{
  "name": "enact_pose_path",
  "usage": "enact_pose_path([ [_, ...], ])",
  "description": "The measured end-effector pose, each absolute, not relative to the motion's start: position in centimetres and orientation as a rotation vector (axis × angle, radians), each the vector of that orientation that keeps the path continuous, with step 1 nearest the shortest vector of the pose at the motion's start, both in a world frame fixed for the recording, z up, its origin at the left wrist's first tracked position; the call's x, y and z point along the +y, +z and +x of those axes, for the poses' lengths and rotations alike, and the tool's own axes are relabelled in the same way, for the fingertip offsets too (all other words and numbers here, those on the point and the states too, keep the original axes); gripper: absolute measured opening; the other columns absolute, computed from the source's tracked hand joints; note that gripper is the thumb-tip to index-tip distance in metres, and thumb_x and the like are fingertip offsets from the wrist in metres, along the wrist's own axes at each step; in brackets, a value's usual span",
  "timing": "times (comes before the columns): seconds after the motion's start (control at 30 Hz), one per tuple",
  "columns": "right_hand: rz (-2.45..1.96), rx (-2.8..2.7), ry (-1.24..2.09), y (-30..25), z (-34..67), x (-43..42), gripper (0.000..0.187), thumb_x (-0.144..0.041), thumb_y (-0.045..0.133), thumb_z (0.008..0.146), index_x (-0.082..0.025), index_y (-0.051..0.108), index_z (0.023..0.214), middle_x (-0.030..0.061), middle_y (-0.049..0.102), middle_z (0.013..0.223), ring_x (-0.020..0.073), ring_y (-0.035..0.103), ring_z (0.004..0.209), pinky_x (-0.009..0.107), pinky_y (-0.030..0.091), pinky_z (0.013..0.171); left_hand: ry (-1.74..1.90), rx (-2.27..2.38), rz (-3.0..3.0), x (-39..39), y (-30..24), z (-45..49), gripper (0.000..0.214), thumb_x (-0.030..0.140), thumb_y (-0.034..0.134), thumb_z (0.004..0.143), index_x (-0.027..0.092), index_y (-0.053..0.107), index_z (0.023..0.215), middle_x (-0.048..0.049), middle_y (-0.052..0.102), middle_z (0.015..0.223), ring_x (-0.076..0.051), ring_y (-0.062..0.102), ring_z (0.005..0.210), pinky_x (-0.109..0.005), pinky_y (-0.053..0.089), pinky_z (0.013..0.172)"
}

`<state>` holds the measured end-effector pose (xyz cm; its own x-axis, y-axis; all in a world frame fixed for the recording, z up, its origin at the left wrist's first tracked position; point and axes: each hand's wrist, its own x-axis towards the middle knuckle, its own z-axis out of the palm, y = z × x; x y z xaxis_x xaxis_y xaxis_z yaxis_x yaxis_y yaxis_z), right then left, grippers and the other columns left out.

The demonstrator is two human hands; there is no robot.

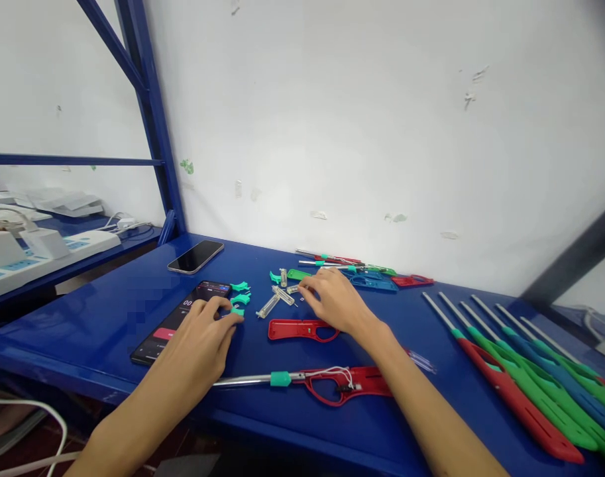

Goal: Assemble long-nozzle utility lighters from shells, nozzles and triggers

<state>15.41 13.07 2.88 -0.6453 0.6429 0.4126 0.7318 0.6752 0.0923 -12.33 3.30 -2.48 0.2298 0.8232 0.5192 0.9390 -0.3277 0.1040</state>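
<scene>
My left hand (205, 331) reaches over the blue table and pinches a small teal plastic piece (237, 309) next to a phone with a lit screen (175, 322). My right hand (332, 299) lies further back, fingertips closed on a small clear part (293, 289) among loose clear tubes (275, 300) and teal triggers (240, 287). Near the right wrist lies a red handle shell (302, 329). A half-open red lighter with a metal tube and teal collar (302, 380) lies close to me.
A second, dark phone (195, 256) lies at the back left. Several finished long lighters in red, green and blue (531, 391) lie in a row at the right. More lighter parts (366, 271) lie along the white wall. Blue shelf posts (148, 106) rise at left.
</scene>
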Motion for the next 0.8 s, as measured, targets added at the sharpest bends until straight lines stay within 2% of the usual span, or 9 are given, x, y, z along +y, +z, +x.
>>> enact_pose_path([
  [0.13,-1.071,-2.556,-0.355,2.7,15.2,13.1,0.020,-0.034,0.067,0.104,-0.017,0.072,0.112,0.0050,0.075,0.109,0.0200,0.073,0.097,0.043,0.061,0.091,-0.747,-1.619,-2.371,3.4,-2.4,-12.1,0.032,0.023,0.041,0.104,0.024,0.073,0.098,-0.0097,0.073,0.124,-0.033,0.060,0.118,-0.048,0.051,0.098],
  [0.27,-1.071,-2.561,-0.344,2.6,15.2,13.1,0.020,-0.034,0.067,0.104,-0.016,0.072,0.112,0.0050,0.075,0.109,0.0199,0.073,0.096,0.043,0.061,0.091,-0.774,-1.625,-2.400,3.7,-2.5,-12.2,0.028,0.020,0.043,0.101,0.024,0.068,0.113,-0.0092,0.077,0.109,-0.033,0.065,0.106,-0.048,0.053,0.090],
  [0.37,-1.074,-2.565,-0.331,2.6,15.1,13.1,0.021,-0.035,0.067,0.104,-0.016,0.071,0.114,0.0052,0.075,0.110,0.0199,0.073,0.096,0.043,0.062,0.089,-0.790,-1.596,-2.444,3.7,-2.1,-12.1,0.030,0.019,0.042,0.101,0.024,0.069,0.112,-0.0083,0.078,0.104,-0.031,0.066,0.102,-0.046,0.054,0.088],
  [0.5,-1.084,-2.567,-0.315,2.6,15.1,13.0,0.021,-0.035,0.067,0.104,-0.017,0.071,0.115,0.0057,0.075,0.112,0.0198,0.073,0.096,0.042,0.062,0.089,-0.808,-1.515,-2.536,3.2,-1.3,-11.7,0.033,0.021,0.044,0.102,0.028,0.073,0.118,-0.0058,0.078,0.114,-0.028,0.066,0.108,-0.041,0.055,0.094],
  [0.63,-1.091,-2.552,-0.303,2.7,15.2,12.9,0.021,-0.035,0.067,0.105,-0.017,0.071,0.114,0.0056,0.074,0.112,0.0196,0.073,0.096,0.042,0.062,0.089,-0.839,-1.485,-2.537,3.1,-1.3,-11.9,0.040,0.024,0.048,0.102,0.031,0.069,0.136,-0.0056,0.075,0.132,-0.028,0.064,0.123,-0.045,0.052,0.107],
  [0.8,-1.091,-2.539,-0.277,2.7,15.2,12.8,0.021,-0.036,0.067,0.105,-0.017,0.071,0.111,0.0045,0.075,0.108,0.0191,0.073,0.094,0.042,0.061,0.089,-0.828,-1.514,-2.511,3.6,-2.0,-12.1,0.043,0.019,0.051,0.098,0.029,0.072,0.135,-0.0089,0.079,0.114,-0.031,0.069,0.108,-0.046,0.058,0.093],
])
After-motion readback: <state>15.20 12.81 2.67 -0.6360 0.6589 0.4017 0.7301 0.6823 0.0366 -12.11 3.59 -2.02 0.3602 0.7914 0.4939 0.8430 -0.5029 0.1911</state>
